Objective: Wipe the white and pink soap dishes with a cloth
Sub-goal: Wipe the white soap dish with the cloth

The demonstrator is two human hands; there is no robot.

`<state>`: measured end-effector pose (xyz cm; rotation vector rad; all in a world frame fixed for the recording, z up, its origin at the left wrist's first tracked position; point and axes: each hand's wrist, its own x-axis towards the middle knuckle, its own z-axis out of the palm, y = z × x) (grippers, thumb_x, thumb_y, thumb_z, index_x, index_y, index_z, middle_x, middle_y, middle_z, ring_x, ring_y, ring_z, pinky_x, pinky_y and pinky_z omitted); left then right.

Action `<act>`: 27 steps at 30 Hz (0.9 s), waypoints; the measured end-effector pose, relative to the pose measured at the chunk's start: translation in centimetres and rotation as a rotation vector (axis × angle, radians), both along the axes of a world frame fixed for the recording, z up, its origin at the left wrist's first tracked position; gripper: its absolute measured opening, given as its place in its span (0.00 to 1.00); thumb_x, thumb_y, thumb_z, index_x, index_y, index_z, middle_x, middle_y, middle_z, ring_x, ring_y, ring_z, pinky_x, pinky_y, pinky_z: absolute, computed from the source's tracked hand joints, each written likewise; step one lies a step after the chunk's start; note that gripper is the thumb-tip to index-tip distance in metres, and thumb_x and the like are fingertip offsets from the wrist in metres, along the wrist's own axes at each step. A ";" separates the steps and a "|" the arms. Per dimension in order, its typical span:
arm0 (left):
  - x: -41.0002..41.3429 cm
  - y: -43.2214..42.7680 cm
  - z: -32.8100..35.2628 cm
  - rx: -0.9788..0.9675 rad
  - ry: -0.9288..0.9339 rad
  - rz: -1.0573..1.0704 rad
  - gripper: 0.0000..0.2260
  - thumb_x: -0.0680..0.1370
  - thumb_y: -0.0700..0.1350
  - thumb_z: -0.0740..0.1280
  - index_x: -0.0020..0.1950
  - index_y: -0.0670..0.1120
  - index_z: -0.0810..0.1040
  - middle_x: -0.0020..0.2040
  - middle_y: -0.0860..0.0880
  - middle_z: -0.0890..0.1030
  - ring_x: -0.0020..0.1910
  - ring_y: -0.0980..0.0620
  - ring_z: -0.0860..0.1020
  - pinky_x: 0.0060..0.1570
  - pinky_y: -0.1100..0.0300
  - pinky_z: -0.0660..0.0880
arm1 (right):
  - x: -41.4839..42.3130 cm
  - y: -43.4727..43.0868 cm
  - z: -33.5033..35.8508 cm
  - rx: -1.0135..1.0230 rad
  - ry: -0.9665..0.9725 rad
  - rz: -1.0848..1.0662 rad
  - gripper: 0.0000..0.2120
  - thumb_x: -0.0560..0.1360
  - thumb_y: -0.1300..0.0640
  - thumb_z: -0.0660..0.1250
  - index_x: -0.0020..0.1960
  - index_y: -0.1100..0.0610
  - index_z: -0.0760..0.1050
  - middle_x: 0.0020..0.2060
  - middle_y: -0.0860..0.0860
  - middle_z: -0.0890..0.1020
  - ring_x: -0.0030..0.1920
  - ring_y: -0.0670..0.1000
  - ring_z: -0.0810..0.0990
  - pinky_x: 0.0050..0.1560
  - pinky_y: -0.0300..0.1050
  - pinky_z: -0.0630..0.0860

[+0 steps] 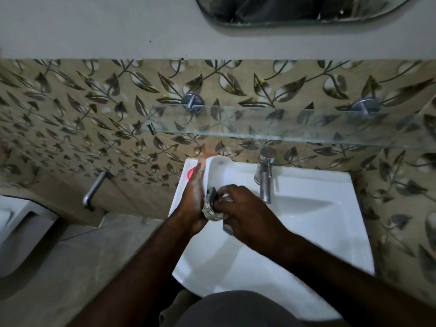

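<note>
My left hand [194,197] holds the white soap dish [218,172] tilted on edge over the back left corner of the white basin [318,215], fingers along its outer side. My right hand [245,208] grips a crumpled patterned cloth [212,208] and presses it against the near end of the white dish. A pink soap dish [190,173] shows as a small red-pink patch on the basin ledge, mostly hidden behind my left hand.
A chrome tap [265,178] stands at the back of the basin, right of my hands. A glass shelf [283,125] on metal brackets juts from the leaf-patterned tiles above. A mirror [295,8] hangs higher. A wall spout [93,192] and a toilet [14,232] are at left.
</note>
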<state>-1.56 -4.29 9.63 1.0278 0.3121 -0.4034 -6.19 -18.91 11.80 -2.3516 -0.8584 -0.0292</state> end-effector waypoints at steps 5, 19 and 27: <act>0.0 0.4 0.4 -0.035 0.017 -0.052 0.33 0.73 0.67 0.62 0.67 0.43 0.76 0.52 0.40 0.82 0.49 0.44 0.82 0.49 0.50 0.80 | 1.8 -0.6 0.3 0.076 0.130 0.097 0.20 0.65 0.73 0.63 0.53 0.59 0.81 0.58 0.58 0.74 0.49 0.62 0.75 0.43 0.55 0.76; -1.9 -2.3 1.0 -0.129 0.093 -0.047 0.31 0.72 0.68 0.60 0.59 0.45 0.82 0.54 0.41 0.84 0.49 0.42 0.83 0.49 0.47 0.79 | 0.7 -0.2 1.0 -0.186 -0.045 -0.388 0.09 0.69 0.56 0.68 0.49 0.54 0.77 0.44 0.54 0.76 0.48 0.59 0.78 0.40 0.49 0.72; -2.4 -1.4 2.4 -0.107 -0.040 0.074 0.31 0.76 0.67 0.58 0.65 0.44 0.78 0.56 0.39 0.82 0.51 0.42 0.82 0.52 0.49 0.79 | -1.2 0.2 2.0 0.426 0.334 -0.172 0.12 0.71 0.65 0.68 0.43 0.48 0.78 0.41 0.48 0.77 0.42 0.48 0.80 0.43 0.42 0.77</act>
